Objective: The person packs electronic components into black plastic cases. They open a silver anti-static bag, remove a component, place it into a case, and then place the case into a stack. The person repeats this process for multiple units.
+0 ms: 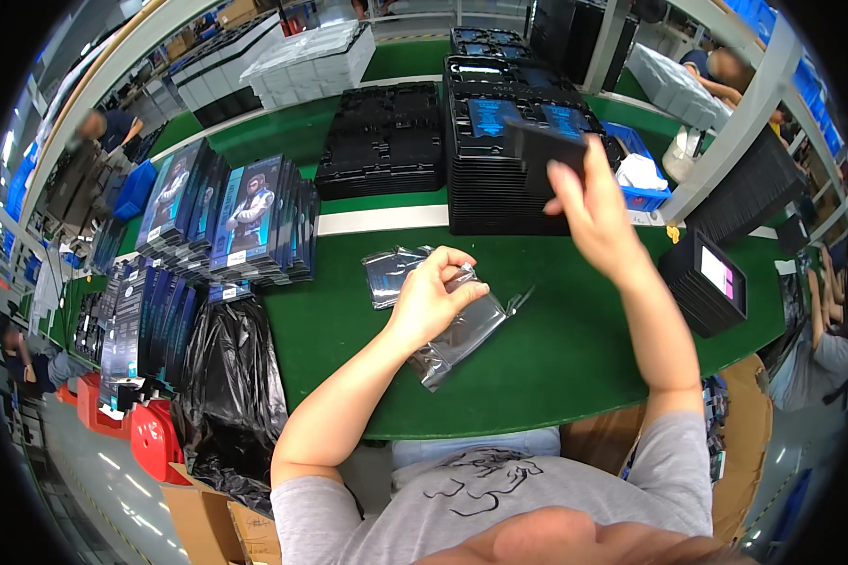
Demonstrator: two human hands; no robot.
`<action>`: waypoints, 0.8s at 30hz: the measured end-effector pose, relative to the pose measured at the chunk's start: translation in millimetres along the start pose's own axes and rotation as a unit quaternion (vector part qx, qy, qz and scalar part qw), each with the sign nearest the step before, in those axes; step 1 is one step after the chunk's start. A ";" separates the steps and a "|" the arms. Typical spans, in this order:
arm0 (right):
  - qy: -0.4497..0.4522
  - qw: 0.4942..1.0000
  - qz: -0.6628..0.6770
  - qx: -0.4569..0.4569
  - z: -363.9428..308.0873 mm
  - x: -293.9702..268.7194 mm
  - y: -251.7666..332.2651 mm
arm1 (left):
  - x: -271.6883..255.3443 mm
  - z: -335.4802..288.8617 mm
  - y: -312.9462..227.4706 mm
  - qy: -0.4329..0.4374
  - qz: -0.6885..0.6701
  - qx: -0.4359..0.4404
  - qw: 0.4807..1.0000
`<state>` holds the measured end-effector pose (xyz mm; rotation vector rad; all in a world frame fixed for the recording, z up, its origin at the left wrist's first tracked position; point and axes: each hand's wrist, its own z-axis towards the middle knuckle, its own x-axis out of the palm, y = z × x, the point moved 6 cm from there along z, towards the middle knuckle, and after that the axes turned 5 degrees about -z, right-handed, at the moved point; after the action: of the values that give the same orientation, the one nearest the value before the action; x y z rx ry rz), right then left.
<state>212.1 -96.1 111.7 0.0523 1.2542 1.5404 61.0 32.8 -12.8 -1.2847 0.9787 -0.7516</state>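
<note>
My left hand (428,299) is closed in a pinch on the upper edge of a shiny, see-through grey plastic bag (468,331) lying on the green work table. Partly behind that hand lies another clear-wrapped flat piece (386,280) with a dark blue face. My right hand (595,218) is raised in front of the tall stack of black plastic trays (495,179). Between its thumb and fingers it grips a flat black rectangular piece (545,151), smeared by motion, so its exact kind does not show.
A lower stack of black trays (382,141) stands at the back. Printed boxes (250,217) are piled on the left beside a black plastic bag (231,363). To the right are a blue bin (645,200) and a stack of black frames (702,287). Other people work farther off.
</note>
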 end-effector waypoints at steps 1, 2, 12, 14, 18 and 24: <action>-0.079 0.977 -0.124 -0.155 24.6 -9.9 15.6 | 0.4 -0.3 -0.5 0.001 0.010 0.014 1.000; -0.154 0.908 -0.244 -0.303 45.3 -14.1 29.0 | 0.4 0.2 -0.8 0.003 0.019 0.029 0.999; -0.044 0.756 -0.585 -0.289 227.1 46.5 -22.4 | 3.8 -1.4 -3.6 0.013 0.162 0.050 0.985; -0.038 0.740 -0.598 -0.304 234.5 54.9 -31.0 | 5.8 -2.7 -5.0 0.014 0.182 0.073 0.980; 0.158 0.778 -0.593 -0.134 226.6 74.1 -26.1 | 2.3 -6.5 -8.5 0.009 0.206 0.066 0.976; 0.160 0.925 -0.329 -0.101 257.5 43.6 -80.2 | 6.4 -2.4 -5.6 0.014 0.199 0.103 0.975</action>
<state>405.4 94.1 144.0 -0.7145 1.1842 1.0938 61.9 25.2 -8.4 -0.8641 1.1081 -0.5429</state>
